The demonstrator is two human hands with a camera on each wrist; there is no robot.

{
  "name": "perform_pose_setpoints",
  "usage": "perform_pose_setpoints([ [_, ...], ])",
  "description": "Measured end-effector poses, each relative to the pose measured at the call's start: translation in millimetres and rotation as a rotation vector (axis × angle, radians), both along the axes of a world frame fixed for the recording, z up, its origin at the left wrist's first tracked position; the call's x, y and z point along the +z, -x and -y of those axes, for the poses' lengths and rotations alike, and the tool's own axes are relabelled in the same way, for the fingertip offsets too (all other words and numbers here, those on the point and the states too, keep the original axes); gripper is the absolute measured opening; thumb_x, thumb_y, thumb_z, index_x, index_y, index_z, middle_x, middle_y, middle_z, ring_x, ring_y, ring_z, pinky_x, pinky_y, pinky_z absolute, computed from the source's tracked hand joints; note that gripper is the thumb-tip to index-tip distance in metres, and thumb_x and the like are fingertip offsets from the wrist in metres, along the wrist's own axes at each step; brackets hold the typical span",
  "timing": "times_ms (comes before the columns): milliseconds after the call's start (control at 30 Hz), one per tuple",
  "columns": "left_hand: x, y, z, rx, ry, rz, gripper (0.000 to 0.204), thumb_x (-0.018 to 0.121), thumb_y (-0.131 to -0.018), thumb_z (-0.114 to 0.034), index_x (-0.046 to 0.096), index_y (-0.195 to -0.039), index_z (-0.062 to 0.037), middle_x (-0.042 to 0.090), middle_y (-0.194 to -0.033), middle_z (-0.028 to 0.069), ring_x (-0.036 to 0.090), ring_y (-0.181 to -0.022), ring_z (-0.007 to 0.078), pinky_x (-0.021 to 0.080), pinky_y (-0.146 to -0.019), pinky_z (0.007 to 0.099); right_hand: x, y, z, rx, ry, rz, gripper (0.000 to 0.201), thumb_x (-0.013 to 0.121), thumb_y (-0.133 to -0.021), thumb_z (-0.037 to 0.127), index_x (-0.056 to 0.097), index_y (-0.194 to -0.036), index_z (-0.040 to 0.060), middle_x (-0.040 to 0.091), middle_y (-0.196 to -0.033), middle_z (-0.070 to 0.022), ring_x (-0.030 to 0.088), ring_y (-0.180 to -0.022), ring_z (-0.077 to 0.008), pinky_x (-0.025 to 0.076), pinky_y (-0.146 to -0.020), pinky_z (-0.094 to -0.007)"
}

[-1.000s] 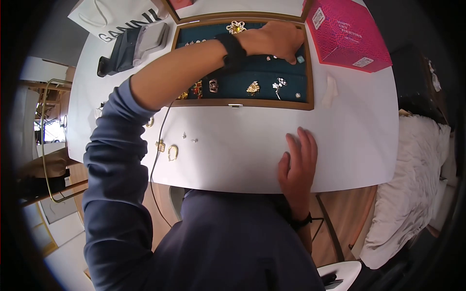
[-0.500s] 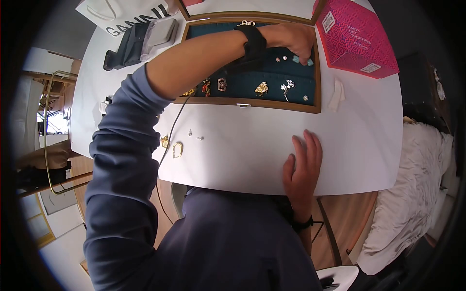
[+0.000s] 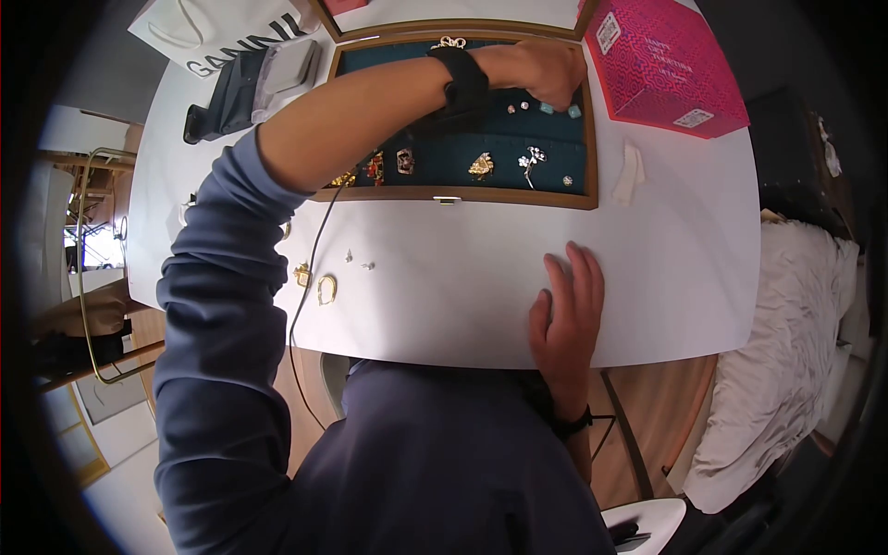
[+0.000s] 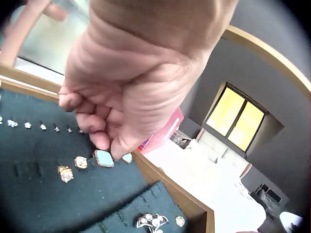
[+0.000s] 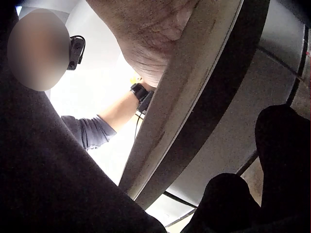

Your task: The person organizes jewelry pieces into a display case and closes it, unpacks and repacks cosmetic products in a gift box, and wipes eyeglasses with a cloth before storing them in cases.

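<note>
The left hand reaches into the back right of a wooden jewellery box lined in dark green. In the left wrist view, the curled fingers and thumb of the left hand pinch the upper edge of a square turquoise piece. Another turquoise piece lies just beside it, partly behind the thumb. Two small pinkish pieces, one a round stone, sit on the other side. On the white table near its front edge rests the right hand, fingers relaxed and holding nothing.
Brooches, including a silver flower, fill the box's front part. A pink box stands to its right, a white bag and dark cases to its left. A gold ring-shaped piece and small earrings lie in front, beside a cable.
Two turquoise pieces now show side by side below the left hand, where only one showed a second ago. The left fingertips have shifted slightly; the right hand stays in place.
</note>
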State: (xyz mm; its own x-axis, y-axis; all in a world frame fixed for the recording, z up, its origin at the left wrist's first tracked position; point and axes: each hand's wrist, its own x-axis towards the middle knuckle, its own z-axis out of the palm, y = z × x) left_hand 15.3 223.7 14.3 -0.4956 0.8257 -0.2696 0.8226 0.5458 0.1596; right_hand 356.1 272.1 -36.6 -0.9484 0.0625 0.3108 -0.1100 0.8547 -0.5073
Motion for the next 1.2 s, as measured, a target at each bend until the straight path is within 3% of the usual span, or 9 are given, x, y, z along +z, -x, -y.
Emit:
perform_pose_setpoints([
  [100, -7.0, 3.5, 3.4, -0.111, -0.012, -0.059, 0.045, 0.076, -0.080, -0.027, 0.071, -0.112, 0.0027, 0.074, -0.105, 0.0214, 0.072, -0.101, 0.0383, 0.057, -0.084, 0.0462, -1.1, -0.3, -0.5, 0.004, -0.003, 0.001, 0.039, 0.054, -0.088, 0.001, 0.063, -0.126, -0.0049, 0.052, -0.142, -0.0245, 0.046, -0.136, -0.0439, 0.040, -0.112, -0.0541],
  [167, 6.1, -6.8, 11.7, -0.029, -0.121, 0.039, 0.032, 0.069, -0.084, -0.027, 0.075, -0.093, 0.0024, 0.072, -0.088, 0.0236, 0.071, -0.085, 0.0387, 0.055, -0.078, 0.0458, -1.1, -0.3, -0.5, 0.006, -0.005, 0.001, 0.039, 0.054, -0.089, 0.002, 0.062, -0.126, -0.0050, 0.052, -0.143, -0.0246, 0.046, -0.136, -0.0439, 0.040, -0.112, -0.0541],
  [400, 4.8, -5.9, 8.8, -0.034, -0.072, 0.063, 0.034, 0.071, -0.086, -0.032, 0.076, -0.094, -0.0001, 0.074, -0.090, 0.0206, 0.072, -0.089, 0.0367, 0.055, -0.080, 0.0454, -0.9, -0.7, 0.0, 0.006, -0.010, 0.007, 0.040, 0.054, -0.089, 0.001, 0.062, -0.127, -0.0050, 0.052, -0.143, -0.0245, 0.045, -0.136, -0.0437, 0.040, -0.112, -0.0545],
  [567, 1.4, 2.7, 12.6, 0.035, -0.246, -0.087, 0.027, 0.072, -0.087, -0.028, 0.078, -0.098, -0.0042, 0.075, -0.091, 0.0163, 0.073, -0.087, 0.0316, 0.056, -0.082, 0.0418, 0.1, -0.8, 0.1, 0.000, -0.008, 0.011, 0.040, 0.054, -0.088, 0.000, 0.062, -0.127, -0.0048, 0.052, -0.143, -0.0244, 0.045, -0.136, -0.0437, 0.041, -0.112, -0.0546],
  [700, 34.9, 9.0, 38.8, 0.005, -0.301, 0.050, 0.025, 0.071, -0.090, -0.025, 0.077, -0.099, -0.0025, 0.076, -0.092, 0.0148, 0.074, -0.086, 0.0259, 0.057, -0.080, 0.0376, 1.3, -0.3, -0.6, 0.005, -0.010, 0.007, 0.040, 0.054, -0.088, 0.000, 0.062, -0.127, -0.0046, 0.052, -0.143, -0.0244, 0.046, -0.136, -0.0438, 0.041, -0.112, -0.0545],
  [767, 53.9, 6.4, 69.0, -0.050, -0.342, 0.281, 0.009, 0.072, -0.088, -0.007, 0.074, -0.091, 0.0010, 0.071, -0.075, 0.0050, 0.066, -0.070, 0.0146, 0.053, -0.065, 0.0304, -0.1, -0.7, -0.1, 0.003, -0.007, 0.008, 0.040, 0.054, -0.088, 0.000, 0.062, -0.127, -0.0045, 0.053, -0.143, -0.0244, 0.046, -0.136, -0.0438, 0.041, -0.111, -0.0545],
  [833, 70.5, -2.2, 97.7, -0.071, -0.358, 0.312, 0.009, 0.067, -0.086, 0.004, 0.075, -0.088, 0.0020, 0.071, -0.073, 0.0043, 0.066, -0.069, 0.0121, 0.053, -0.063, 0.0283, -2.1, -0.8, -0.6, 0.003, -0.024, -0.016, 0.040, 0.054, -0.088, 0.000, 0.062, -0.127, -0.0043, 0.053, -0.143, -0.0242, 0.047, -0.135, -0.0439, 0.042, -0.111, -0.0543],
  [900, 48.9, 0.8, 132.0, -0.080, -0.361, 0.271, 0.020, 0.071, -0.094, -0.018, 0.076, -0.100, 0.0004, 0.076, -0.091, 0.0130, 0.073, -0.084, 0.0217, 0.057, -0.078, 0.0335, -2.7, -0.9, -0.7, 0.000, -0.023, -0.016, 0.040, 0.054, -0.088, 0.000, 0.062, -0.127, -0.0042, 0.053, -0.143, -0.0240, 0.047, -0.135, -0.0438, 0.042, -0.111, -0.0542],
  [1200, 10.2, -56.4, 188.8, 0.216, -0.458, 0.217, 0.011, 0.074, -0.092, -0.013, 0.078, -0.098, -0.0048, 0.076, -0.090, 0.0122, 0.073, -0.085, 0.0271, 0.056, -0.080, 0.0356, -2.3, -0.6, 0.1, 0.008, -0.037, -0.006, 0.040, 0.054, -0.089, 0.000, 0.063, -0.127, -0.0038, 0.052, -0.144, -0.0235, 0.046, -0.137, -0.0431, 0.042, -0.112, -0.0540],
])
